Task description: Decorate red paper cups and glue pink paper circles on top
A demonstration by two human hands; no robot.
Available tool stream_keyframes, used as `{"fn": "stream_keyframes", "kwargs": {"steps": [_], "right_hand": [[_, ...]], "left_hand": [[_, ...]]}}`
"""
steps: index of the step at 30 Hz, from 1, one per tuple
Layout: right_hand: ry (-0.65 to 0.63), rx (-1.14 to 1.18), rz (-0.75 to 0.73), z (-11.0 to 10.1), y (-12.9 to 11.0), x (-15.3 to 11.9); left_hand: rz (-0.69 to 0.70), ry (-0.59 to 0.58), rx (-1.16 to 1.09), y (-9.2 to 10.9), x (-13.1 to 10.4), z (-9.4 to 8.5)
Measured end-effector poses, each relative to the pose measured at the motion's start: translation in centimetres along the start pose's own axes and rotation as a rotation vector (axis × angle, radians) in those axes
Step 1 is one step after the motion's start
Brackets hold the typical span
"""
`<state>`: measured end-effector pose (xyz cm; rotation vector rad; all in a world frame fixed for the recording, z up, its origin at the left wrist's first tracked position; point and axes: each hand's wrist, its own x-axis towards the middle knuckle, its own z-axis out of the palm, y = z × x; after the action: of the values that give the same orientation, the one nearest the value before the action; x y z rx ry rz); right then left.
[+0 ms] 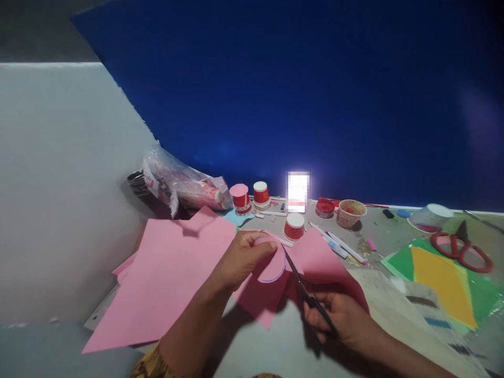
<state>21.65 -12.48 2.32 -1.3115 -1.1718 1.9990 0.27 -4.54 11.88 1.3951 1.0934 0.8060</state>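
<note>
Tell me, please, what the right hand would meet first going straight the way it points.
Scissors in the right hand would likely meet the pink paper in the left hand first; depth is unclear.

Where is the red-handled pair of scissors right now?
In the head view, the red-handled scissors lie at the far right, on the green and yellow sheets, just right of the clear plastic cup.

Red-handled scissors (pixel 461 250) on green sheet (pixel 403 257); plastic bag (pixel 187 184) left.
</note>
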Motion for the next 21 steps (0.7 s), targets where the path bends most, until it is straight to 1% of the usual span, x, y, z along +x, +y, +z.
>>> {"fn": "stream_keyframes", "kwargs": {"steps": [3, 6, 14, 21], "right_hand": [[0.005, -0.011, -0.013, 0.16, -0.42, -0.21], [0.021, 0.004, -0.011, 0.26, -0.24, -0.2], [0.025, 0.022, 0.014, 0.34, -0.03, -0.3], [0.018, -0.041, 0.011, 0.25, -0.41, -0.63]], "left_hand": [[0.015, -0.008, 0.024, 0.06, -0.15, -0.14], [0.03, -0.009, 0.07, 0.12, -0.29, -0.2], [-0.008, -0.019, 0.13, 0.14, -0.35, -0.21], [0.0, -0.062, 0.15, 0.35, -0.46, -0.53]]}}
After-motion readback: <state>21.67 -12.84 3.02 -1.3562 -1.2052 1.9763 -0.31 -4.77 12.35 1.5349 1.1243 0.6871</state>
